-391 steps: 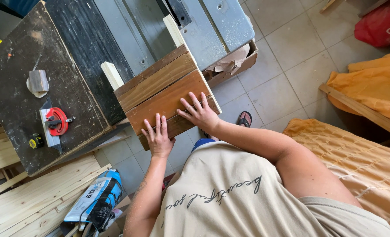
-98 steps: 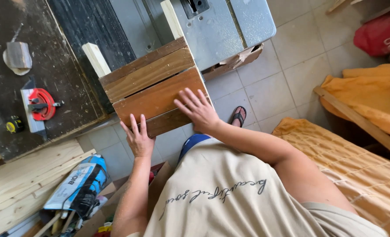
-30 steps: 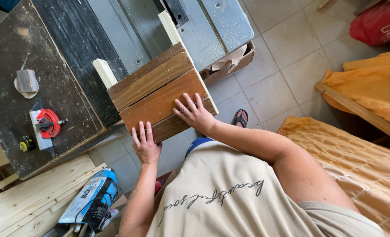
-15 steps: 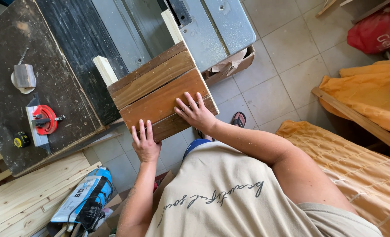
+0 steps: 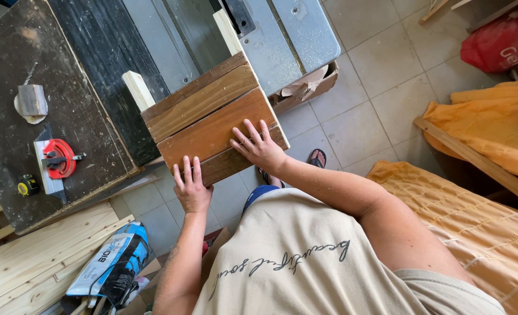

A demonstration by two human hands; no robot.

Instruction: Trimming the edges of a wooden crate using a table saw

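A panel of several brown wooden slats (image 5: 209,114) on two pale cross battens lies across the grey saw table (image 5: 282,41). My left hand (image 5: 191,186) presses flat on the panel's near edge, fingers spread. My right hand (image 5: 257,146) lies flat on the lower right slats, fingers spread. Neither hand grips anything.
A dark dusty workbench (image 5: 49,105) at left carries a red switch box (image 5: 58,160), a small yellow tape measure (image 5: 28,185) and a wood block (image 5: 31,100). Pale planks (image 5: 31,256) and a blue-white bag (image 5: 110,268) lie lower left. Orange cloth (image 5: 486,122) covers things at right; a cardboard box (image 5: 308,90) sits under the saw.
Both hands stay flat on the panel. The panel and hands have barely shifted across the frames; mostly the view moved.
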